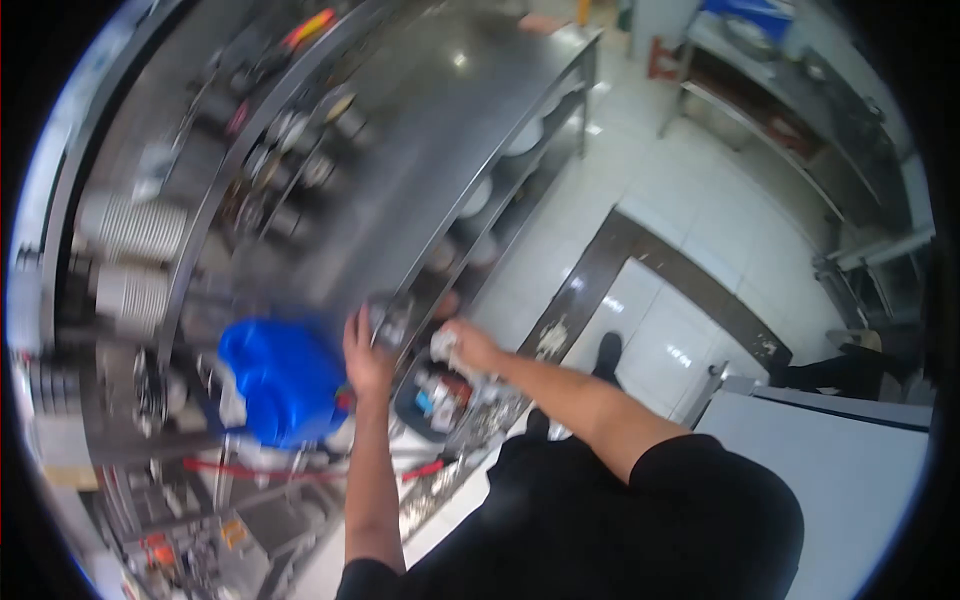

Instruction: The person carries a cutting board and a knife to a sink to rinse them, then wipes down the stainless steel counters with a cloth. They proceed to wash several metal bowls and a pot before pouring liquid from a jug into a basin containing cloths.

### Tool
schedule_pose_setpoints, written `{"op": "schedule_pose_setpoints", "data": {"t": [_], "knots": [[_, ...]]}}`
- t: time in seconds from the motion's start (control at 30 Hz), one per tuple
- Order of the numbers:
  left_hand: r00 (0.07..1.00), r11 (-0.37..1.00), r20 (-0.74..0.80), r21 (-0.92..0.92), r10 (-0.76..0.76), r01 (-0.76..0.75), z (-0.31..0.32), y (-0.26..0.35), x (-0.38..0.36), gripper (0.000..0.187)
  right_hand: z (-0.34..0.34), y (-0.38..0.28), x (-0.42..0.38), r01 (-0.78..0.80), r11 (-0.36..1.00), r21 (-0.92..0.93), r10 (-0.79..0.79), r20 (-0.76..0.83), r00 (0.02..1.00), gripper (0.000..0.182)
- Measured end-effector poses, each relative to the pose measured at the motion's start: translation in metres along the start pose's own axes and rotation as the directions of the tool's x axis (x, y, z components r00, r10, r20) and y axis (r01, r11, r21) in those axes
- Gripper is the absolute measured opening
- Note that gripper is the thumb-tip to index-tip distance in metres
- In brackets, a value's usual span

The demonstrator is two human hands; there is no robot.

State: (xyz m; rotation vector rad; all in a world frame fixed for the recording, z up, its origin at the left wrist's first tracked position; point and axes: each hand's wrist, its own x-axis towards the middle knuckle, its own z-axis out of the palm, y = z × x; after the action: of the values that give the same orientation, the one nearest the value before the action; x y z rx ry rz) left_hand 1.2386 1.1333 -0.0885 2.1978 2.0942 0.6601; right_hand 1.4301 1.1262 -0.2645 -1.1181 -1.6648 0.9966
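Holding a cloth [441, 347] in the right hand [474, 348], a vessel [394, 318] by the left hand [368, 352].
The right curls round the cloth; blur hides whether the left grips. The next move calls for steadiness.

Floor: I see glossy white tiles [650, 180] right of centre, with a dark-brown angled band [700, 297] among them.
Counter: long grey stainless-steel table [420, 130], upper middle.
Lower right: smooth white flat-topped unit [860, 480].
Light: whitish glints on tile and steel.
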Motion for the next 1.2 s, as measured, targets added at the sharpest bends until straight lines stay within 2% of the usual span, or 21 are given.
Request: {"op": "schedule_pose_setpoints", "data": {"t": [0.03, 0.07, 0.1, 0.13, 0.17, 0.2, 0.23, 0.27, 0.3, 0.37, 0.43, 0.5, 0.63, 0.77, 0.9, 1.0, 1.03, 1.07, 1.13, 1.2], "knots": [[1.0, 1.0, 0.024, -0.014, 0.006, -0.005, 0.019, -0.004, -0.003, 0.073, -0.027, 0.015, 0.001, 0.007, 1.0, 0.01, -0.007, 0.0, 1.0, 0.033], [0.994, 0.996, 0.081, -0.05, -0.073, 0.078, 0.03, 0.008, -0.008, 0.073, -0.054, 0.031, -0.002, -0.034, 0.999, 0.01, 0.034, -0.018, 0.999, 0.032], [0.99, 0.997, 0.123, 0.037, -0.074, 0.07, 0.065, -0.011, -0.018, 0.075, -0.09, 0.035, -0.007, -0.124, 0.992, -0.019, 0.123, -0.021, 0.992, 0.031], [0.989, 0.995, 0.14, 0.093, -0.037, 0.024, 0.081, 0.0, -0.028, 0.075, -0.127, 0.04, -0.011, -0.212, 0.975, -0.068, 0.21, -0.034, 0.977, 0.03], [0.965, 0.988, 0.236, 0.134, -0.114, 0.083, 0.088, 0.021, -0.042, 0.077, -0.162, 0.051, -0.015, -0.289, 0.954, -0.087, 0.285, -0.048, 0.957, 0.029], [0.903, 0.956, 0.349, 0.236, -0.25, 0.174, 0.11, 0.018, -0.061, 0.079, -0.201, 0.055, -0.017, -0.385, 0.92, -0.078, 0.379, -0.078, 0.922, 0.029], [0.807, 0.925, 0.485, 0.332, -0.337, 0.187, 0.136, -0.005, -0.085, 0.079, -0.237, 0.054, -0.019, -0.477, 0.876, -0.066, 0.47, -0.095, 0.877, 0.03], [0.77, 0.896, 0.504, 0.4, -0.391, 0.193, 0.141, 0.012, -0.106, 0.069, -0.271, 0.059, -0.019, -0.559, 0.827, -0.051, 0.552, -0.105, 0.827, 0.032], [0.691, 0.876, 0.566, 0.429, -0.449, 0.218, 0.16, 0.003, -0.124, 0.054, -0.304, 0.067, -0.016, -0.57, 0.819, -0.065, 0.557, -0.145, 0.818, 0.034], [0.547, 0.861, 0.67, 0.45, -0.502, 0.238, 0.183, 0.033, -0.13, 0.055, -0.36, 0.095, -0.009, -0.6, 0.794, -0.093, 0.568, -0.235, 0.788, 0.038], [0.432, 0.864, 0.748, 0.438, -0.504, 0.249, 0.211, 0.075, -0.122, 0.057, -0.415, 0.116, 0.002, -0.664, 0.744, -0.072, 0.6, -0.364, 0.713, 0.04], [0.374, 0.877, 0.795, 0.41, -0.478, 0.25, 0.238, 0.106, -0.103, 0.058, -0.473, 0.12, 0.015, -0.739, 0.673, -0.005, 0.667, -0.426, 0.611, 0.044], [0.318, 0.906, 0.854, 0.346, -0.412, 0.245, 0.306, 0.168, -0.041, 0.06, -0.574, 0.185, 0.024, -0.772, 0.632, -0.061, 0.629, -0.541, 0.558, 0.047], [0.318, 0.934, 0.883, 0.292, -0.346, 0.206, 0.39, 0.219, 0.045, 0.062, -0.678, 0.219, 0.0, -0.834, 0.551, 0.041, 0.668, -0.621, 0.411, 0.049], [0.389, 0.964, 0.882, 0.237, -0.267, 0.123, 0.469, 0.282, 0.171, 0.064, -0.775, 0.233, -0.034, -0.833, 0.531, 0.154, 0.614, -0.747, 0.253, 0.045], [0.534, 0.988, 0.834, 0.15, -0.141, 0.026, 0.529, 0.336, 0.283, 0.066, -0.853, 0.241, -0.048, -0.751, 0.637, 0.173, 0.449, -0.876, 0.178, 0.039], [0.581, 0.995, 0.809, 0.104, -0.082, -0.004, 0.548, 0.361, 0.318, 0.066, -0.885, 0.216, -0.037, -0.687, 0.696, 0.208, 0.415, -0.898, 0.148, 0.038], [0.605, 0.997, 0.792, 0.07, -0.078, 0.036, 0.558, 0.395, 0.35, 0.066, -0.922, 0.193, -0.025, -0.617, 0.75, 0.238, 0.385, -0.916, 0.115, 0.037], [0.657, 0.981, 0.75, -0.058, -0.081, 0.186, 0.573, 0.472, 0.402, 0.066, -1.003, 0.257, -0.037, -0.623, 0.781, 0.045, 0.15, -0.982, 0.117, 0.038], [0.672, 0.962, 0.74, -0.158, -0.035, 0.224, 0.536, 0.584, 0.432, 0.065, -1.087, 0.245, -0.014, -0.685, 0.719, -0.116, -0.036, -0.991, 0.131, 0.043]]}}
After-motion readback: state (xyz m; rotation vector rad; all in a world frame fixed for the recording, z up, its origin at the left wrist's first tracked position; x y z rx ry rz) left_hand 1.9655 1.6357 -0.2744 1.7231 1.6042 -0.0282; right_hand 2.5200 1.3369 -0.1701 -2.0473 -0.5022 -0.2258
